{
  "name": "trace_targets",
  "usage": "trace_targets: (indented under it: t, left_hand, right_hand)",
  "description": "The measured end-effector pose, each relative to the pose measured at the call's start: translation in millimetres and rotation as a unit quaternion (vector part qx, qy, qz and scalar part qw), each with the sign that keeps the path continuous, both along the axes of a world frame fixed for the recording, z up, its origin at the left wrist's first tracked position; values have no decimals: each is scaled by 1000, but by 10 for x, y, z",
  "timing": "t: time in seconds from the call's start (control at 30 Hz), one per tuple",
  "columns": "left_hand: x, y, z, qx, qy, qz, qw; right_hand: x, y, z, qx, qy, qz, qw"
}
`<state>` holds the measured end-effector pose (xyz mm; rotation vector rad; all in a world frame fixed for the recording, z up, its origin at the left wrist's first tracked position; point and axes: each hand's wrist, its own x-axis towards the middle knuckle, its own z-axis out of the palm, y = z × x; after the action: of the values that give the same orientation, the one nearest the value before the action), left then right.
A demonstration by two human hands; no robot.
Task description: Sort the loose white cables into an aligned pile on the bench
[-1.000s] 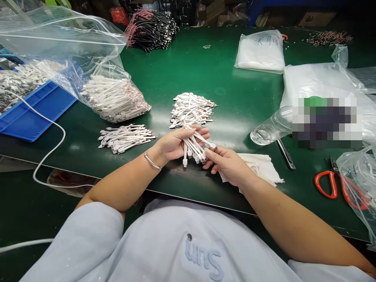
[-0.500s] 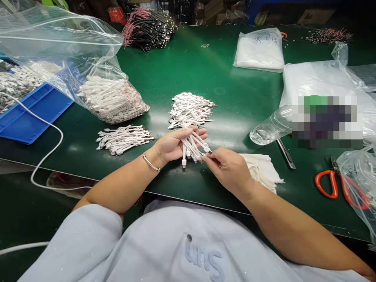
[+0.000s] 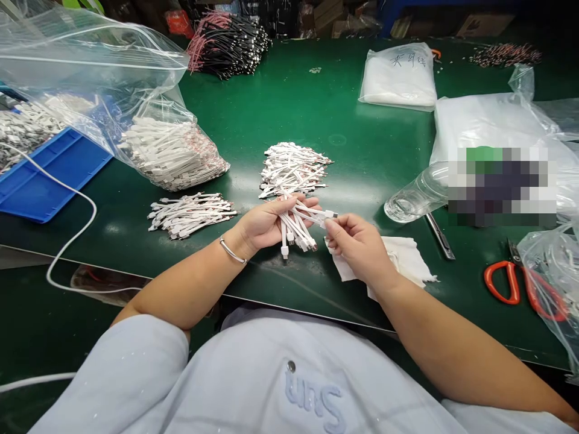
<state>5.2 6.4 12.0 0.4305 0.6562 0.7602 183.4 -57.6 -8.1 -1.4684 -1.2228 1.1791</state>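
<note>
My left hand (image 3: 266, 223) holds a bunch of short white cables (image 3: 296, 228), the thumb lying over them and the connector ends hanging toward me. My right hand (image 3: 355, 241) has its fingers closed at the connector end of one white cable (image 3: 329, 214), which points right from the bunch. Just beyond my left hand lies a pile of similar white cables (image 3: 294, 166) with reddish ends. Another pile of white cables (image 3: 190, 214) rests left of my left wrist. Under and beside my right hand is a white cloth (image 3: 407, 262).
A clear bag of white cables (image 3: 174, 150) and a blue tray (image 3: 49, 181) stand at left. Black and pink cables (image 3: 228, 45) lie at the back. To the right are a clear bottle (image 3: 416, 193), a utility knife (image 3: 439, 237), red-handled scissors (image 3: 502, 282) and plastic bags (image 3: 398, 75).
My right hand has moved slightly right, and the cable end at its fingers now points right rather than down toward me. My left hand has stayed in place with the bunch.
</note>
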Motion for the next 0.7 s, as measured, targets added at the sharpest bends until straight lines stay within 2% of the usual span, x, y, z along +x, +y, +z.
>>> trace_targets:
  t: [0.1,0.17,0.3,0.43,0.5,0.57,0.7]
  left_hand:
    - [-1,-2,-11,3,-12,7,1000]
    - [-2,-4,-17,5,-16,5,1000]
    - [-3,-4,-19,4,-18,-1,1000]
    - [-3,2,-13,-3,-17,1,1000]
    - [1,-3,-1,-1,-22,3,1000]
    - [7,-16,17,13,-33,8,999]
    - [13,-49,37,45,-45,5,998]
  right_hand:
    - [-16,29,21,-133,97,69,984]
    - [-37,18,38,-171,125,108,971]
    - [-52,-3,55,-159,126,111,973]
    - [-36,23,39,-114,118,35,986]
    - [-41,31,36,-113,143,7,983]
    - [-62,22,48,-149,182,24,972]
    - [-111,-27,92,-213,224,118,944]
